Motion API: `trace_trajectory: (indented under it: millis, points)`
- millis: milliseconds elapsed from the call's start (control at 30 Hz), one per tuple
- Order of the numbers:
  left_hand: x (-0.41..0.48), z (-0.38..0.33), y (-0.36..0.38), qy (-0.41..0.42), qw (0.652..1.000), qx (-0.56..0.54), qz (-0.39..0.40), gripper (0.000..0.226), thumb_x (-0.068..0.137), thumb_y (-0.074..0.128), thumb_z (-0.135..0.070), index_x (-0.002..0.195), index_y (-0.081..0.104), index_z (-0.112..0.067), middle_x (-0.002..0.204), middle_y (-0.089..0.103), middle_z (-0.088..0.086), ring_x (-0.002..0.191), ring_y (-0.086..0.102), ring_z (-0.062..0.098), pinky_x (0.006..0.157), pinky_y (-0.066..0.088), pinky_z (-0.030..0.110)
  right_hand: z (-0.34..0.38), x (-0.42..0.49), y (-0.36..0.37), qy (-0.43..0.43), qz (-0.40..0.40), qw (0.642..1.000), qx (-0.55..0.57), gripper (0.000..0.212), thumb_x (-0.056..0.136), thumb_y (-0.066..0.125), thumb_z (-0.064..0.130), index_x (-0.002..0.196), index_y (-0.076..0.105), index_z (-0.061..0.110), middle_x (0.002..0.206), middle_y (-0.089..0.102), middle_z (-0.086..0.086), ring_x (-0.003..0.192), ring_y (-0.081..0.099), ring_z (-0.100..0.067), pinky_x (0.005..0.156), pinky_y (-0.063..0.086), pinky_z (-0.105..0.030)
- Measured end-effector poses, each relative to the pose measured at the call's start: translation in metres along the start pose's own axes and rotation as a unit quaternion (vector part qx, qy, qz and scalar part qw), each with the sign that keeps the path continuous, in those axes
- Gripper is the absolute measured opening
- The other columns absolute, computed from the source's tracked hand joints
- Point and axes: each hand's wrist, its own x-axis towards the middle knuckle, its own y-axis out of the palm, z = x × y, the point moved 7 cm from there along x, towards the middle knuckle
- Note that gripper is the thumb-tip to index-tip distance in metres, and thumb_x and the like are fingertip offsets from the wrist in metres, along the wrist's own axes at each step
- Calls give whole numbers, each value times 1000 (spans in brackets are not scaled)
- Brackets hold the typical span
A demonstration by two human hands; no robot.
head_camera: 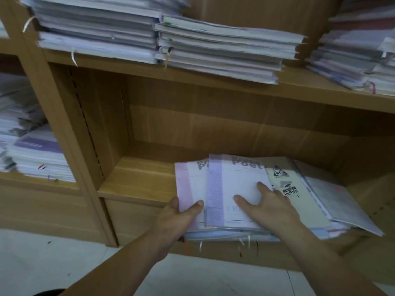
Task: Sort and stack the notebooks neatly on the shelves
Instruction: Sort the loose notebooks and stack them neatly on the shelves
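1. Floor (64, 253): pale tile, nearest the camera, below the shelving.
2. Both forearms rise from the bottom edge and reach forward to the lower shelf (139, 178).
3. Left hand (181, 214): held at the near left corner of the pile (230, 235). The thumb lies on top of the pink notebook (188, 189). The fingers curl round the edge and go beneath it, which gives a pinch grip. How many books the grip takes in cannot be told.
4. Right hand (271, 206): palm down, fingers (241, 199) straight and spread. It rests flat on the purple notebook (235, 189) and holds nothing.
5. The purple notebook overlaps the pink notebook. Both lie on top of the pile.
6. To the right, a beige notebook (295, 189) and a grey notebook (342, 204) fan out, skewed. The pile overhangs the front edge of the lower shelf.
7. Upper shelf (213, 80): it carries 3 stacks (224, 45) of notebooks, edges uneven.
8. Left bay (38, 184): it holds further notebooks, blurred.
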Motion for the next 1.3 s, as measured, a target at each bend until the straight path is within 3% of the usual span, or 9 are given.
trace_trajectory:
  millis: [133, 267, 500, 633, 767, 867, 1000, 1167, 1300]
  points:
    - [-2, -4, 0, 16, 1000, -17, 16, 65, 74, 73, -68, 128, 59, -34, 121, 69, -17, 106, 67, 6, 85, 57, 30, 23, -5, 5, -66, -13, 997, 28, 89, 78, 55, 80, 151, 37, 32, 151, 40, -7, 141, 36, -28, 112, 37, -39]
    - [-3, -2, 3, -2, 1000, -2, 10, 44, 93, 67, -45, 134, 53, -35, 121, 64, -15, 106, 63, 10, 87, 56, 34, 41, -4, 12, -160, 21, 981, 109, 70, 87, 66, 55, 150, 44, 31, 154, 43, 5, 141, 41, -15, 116, 35, -32]
    - [-4, 5, 12, -40, 995, -57, 69, 47, 87, 64, -39, 131, 52, -46, 120, 70, -15, 107, 69, 20, 88, 61, 48, 21, 1, 5, -129, 28, 980, 148, 63, 88, 68, 51, 146, 50, 33, 148, 52, 12, 137, 47, -12, 111, 40, -30]
    - [-4, -8, 12, -28, 986, -152, 70, 32, 99, 60, -12, 128, 64, -25, 116, 76, -4, 106, 73, 23, 97, 56, 49, 21, -4, 4, -115, 22, 972, 202, 55, 89, 67, 51, 141, 55, 35, 143, 55, 16, 135, 49, -10, 110, 41, -30]
    - [-19, -32, -1, -28, 959, -275, 58, 29, 100, 57, -6, 127, 65, -8, 117, 75, 10, 109, 72, 27, 100, 52, 42, 19, -15, -19, -70, 35, 929, 361, 40, 89, 71, 48, 125, 69, 31, 112, 69, 9, 103, 64, -8, 91, 47, -25]
    - [-46, -44, -14, -2, 956, -286, 67, 31, 100, 57, -10, 130, 64, -10, 120, 74, 9, 112, 71, 27, 97, 51, 40, 19, -35, -28, -50, 130, 896, 421, 42, 85, 75, 48, 125, 67, 39, 118, 67, 8, 97, 66, -10, 78, 51, -25]
    - [-94, -69, -32, 72, 965, -241, 70, 39, 99, 56, -8, 136, 61, -17, 125, 72, 9, 116, 68, 30, 105, 48, 47, 30, -76, -12, 3, 261, 817, 513, 58, 87, 76, 29, 139, 52, 44, 116, 75, -3, 109, 69, -37, 97, 55, -51]
    - [-172, -95, -42, 127, 963, -215, 107, 50, 93, 61, -7, 139, 58, -27, 130, 70, 8, 119, 66, 32, 107, 47, 50, 55, -134, -10, 10, 262, 763, 590, 82, 79, 77, 55, 147, 32, 59, 128, 62, 22, 117, 63, -18, 101, 51, -43]
    - [-221, -113, -58, 157, 952, -239, 107, 48, 93, 55, -3, 134, 63, -26, 126, 71, 9, 117, 68, 31, 109, 44, 51, 69, -182, -19, 32, 254, 673, 694, 87, 82, 74, 52, 151, 22, 58, 130, 63, 13, 113, 67, -25, 100, 53, -49]
